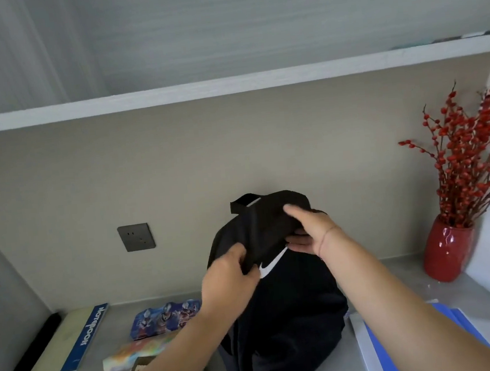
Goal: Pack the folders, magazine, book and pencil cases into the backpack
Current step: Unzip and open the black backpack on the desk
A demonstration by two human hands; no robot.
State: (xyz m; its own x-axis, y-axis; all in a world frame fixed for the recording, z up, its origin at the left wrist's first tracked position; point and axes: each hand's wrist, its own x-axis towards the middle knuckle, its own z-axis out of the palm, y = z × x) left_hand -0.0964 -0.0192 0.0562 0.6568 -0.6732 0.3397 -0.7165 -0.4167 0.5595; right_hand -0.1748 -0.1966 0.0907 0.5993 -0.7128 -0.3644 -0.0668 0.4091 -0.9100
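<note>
Against back wall (88,185), mid-surface (115,341), under shelf (228,91): pinched upright backpack (295,315) top flap w/ L grip (231,273), clutched its upper edge w/ R grip (311,229). Saw folders (369,353) just R by front edge, pencil case (166,315) near L.

Soft even light; edges bowed, perhaps slightly blurred.

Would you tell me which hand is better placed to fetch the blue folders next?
Right: the folders lie beside that forearm, nearer the right hand; the left hand grips the backpack flap.
</note>
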